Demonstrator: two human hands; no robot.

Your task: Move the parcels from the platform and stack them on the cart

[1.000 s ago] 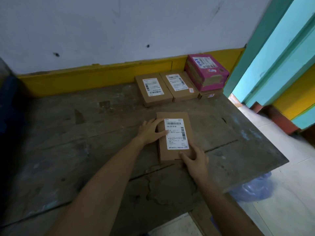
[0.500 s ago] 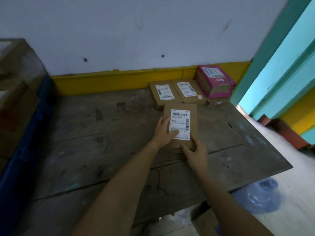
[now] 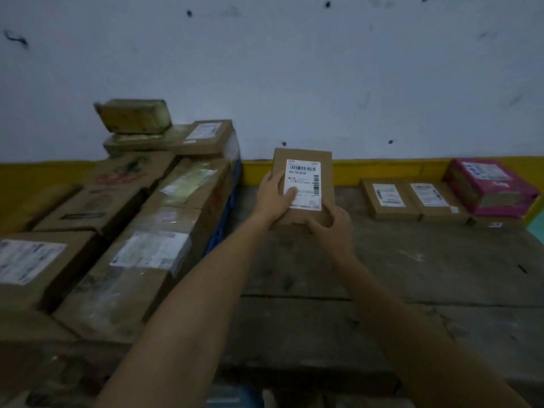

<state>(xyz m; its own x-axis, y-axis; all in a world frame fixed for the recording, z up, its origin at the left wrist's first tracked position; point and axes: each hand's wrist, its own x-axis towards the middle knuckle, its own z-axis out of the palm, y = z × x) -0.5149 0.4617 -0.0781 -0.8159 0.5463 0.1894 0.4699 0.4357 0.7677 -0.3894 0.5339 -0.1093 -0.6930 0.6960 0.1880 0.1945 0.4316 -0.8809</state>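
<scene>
Brown cardboard, flat and slim, white barcode label facing up: one labelled parcel (image 3: 304,178), lifted clear of the grey wooden desk (image 3: 382,275). Gripped along its left edge by the left hand (image 3: 275,195), thumb across the label; clamped at its near corner by the right hand (image 3: 332,228).

Left of that parcel, stacked brown cartons (image 3: 132,231) on the blue-edged cart (image 3: 220,228): probably most of the job done.

Right of it, not yet moved: a nearer flat brown parcel (image 3: 388,198), a farther flat brown parcel (image 3: 432,198), and a pink box (image 3: 488,187) atop a small carton (image 3: 494,223).

1. Both arms were extended forward, raised.
2. The left hand (image 3: 275,195) gripped the parcel (image 3: 303,156) at its left edge, thumb across its face.
3. The right hand (image 3: 334,228) gripped its lower right corner.
</scene>
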